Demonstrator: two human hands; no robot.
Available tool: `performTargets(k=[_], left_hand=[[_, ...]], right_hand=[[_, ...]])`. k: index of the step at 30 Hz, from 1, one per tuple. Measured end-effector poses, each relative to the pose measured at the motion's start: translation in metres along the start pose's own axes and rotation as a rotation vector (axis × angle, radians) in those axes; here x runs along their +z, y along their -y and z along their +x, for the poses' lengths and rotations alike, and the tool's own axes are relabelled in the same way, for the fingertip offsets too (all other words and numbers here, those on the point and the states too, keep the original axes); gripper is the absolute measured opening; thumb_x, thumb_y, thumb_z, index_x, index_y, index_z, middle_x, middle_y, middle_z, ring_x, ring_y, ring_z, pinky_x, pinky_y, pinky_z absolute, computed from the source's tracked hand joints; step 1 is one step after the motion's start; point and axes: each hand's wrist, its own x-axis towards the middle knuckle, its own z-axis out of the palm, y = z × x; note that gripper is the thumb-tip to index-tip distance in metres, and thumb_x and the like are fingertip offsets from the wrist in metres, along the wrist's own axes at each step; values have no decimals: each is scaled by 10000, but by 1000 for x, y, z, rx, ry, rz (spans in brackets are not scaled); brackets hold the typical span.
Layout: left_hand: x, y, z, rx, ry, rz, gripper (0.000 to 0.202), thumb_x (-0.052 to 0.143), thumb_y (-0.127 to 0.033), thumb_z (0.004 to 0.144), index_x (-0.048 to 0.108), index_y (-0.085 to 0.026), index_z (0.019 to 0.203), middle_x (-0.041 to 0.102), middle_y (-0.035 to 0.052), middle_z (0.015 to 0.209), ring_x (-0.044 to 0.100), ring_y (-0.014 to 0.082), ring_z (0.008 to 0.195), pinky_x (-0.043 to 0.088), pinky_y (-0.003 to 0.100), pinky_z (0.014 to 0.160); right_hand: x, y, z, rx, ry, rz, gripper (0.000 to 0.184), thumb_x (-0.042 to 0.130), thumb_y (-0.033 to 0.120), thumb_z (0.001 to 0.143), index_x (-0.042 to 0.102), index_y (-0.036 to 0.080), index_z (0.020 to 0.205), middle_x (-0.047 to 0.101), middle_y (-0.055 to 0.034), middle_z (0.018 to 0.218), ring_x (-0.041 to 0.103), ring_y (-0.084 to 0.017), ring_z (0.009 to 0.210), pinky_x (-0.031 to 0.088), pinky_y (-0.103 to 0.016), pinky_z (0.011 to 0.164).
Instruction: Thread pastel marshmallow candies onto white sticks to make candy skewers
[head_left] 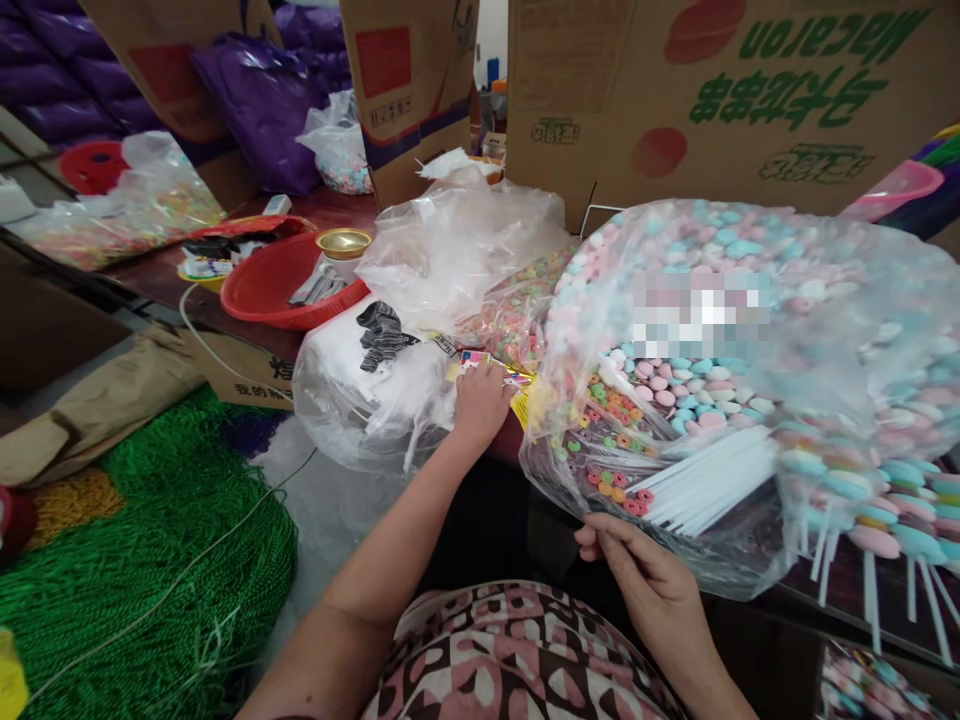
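My left hand (482,402) reaches forward with its fingers curled over a small, brightly printed wrapper (521,380). Just left of it lies a clear plastic bag of white material (349,400), with a dark striped piece (379,333) on top. My right hand (649,575) is closed in a pinch low in front of me, near the lower edge of a large clear bag (750,570); what its fingertips hold is too small to tell. That bag contains pink, blue and white candies (697,385), coloured candy rings (615,415) and a bundle of white sticks (712,480).
Candy skewers (892,510) lie at the right. A red basin (259,285) with a gold-lidded tin (343,243) stands at left. Cardboard boxes (645,80) line the back. Green cords (187,520) are heaped below left, crossed by a thin cable.
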Motion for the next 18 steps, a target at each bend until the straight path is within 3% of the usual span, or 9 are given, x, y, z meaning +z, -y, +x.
performTargets(k=[5,7,10,13,16,18], left_hand=[[0,5,9,-62,-17,-212,124,557,-222,881,669,-195,835,675,80,958,594,223,980,417,360,900],[-2,8,11,-54,-45,-276,140,530,-221,894,652,-190,834,672,64,953,601,184,941,437,316,867],[-7,7,8,-29,-145,-584,147,490,-251,916,617,-185,883,666,41,930,607,147,891,455,275,830],[-15,-4,-6,87,-196,-879,159,493,-315,922,592,-191,906,644,10,834,606,131,814,468,262,796],[-25,-23,-24,285,-157,-936,157,528,-324,913,607,-191,889,637,6,800,592,116,721,475,245,732],[-31,-37,-36,424,-78,-906,145,545,-296,906,637,-186,883,649,22,814,602,125,754,473,245,742]], right_hand=[[3,-2,-1,5,39,-8,199,641,340,870,767,244,990,780,-40,781,731,-183,622,628,-287,650],[1,-5,0,10,37,-17,207,642,351,869,768,242,992,779,-43,785,729,-182,628,626,-287,653],[-1,-5,7,-1,19,-7,232,638,384,871,765,241,1002,776,-47,797,722,-182,637,624,-301,667],[0,8,26,35,-17,17,261,638,415,868,753,229,1010,774,-58,850,722,-190,696,620,-335,715],[4,27,54,101,-95,46,369,654,453,849,704,222,1132,761,-83,1016,720,-206,812,600,-363,769],[7,34,73,95,-119,75,467,711,467,793,673,223,1189,743,-87,1088,705,-220,891,583,-359,779]])
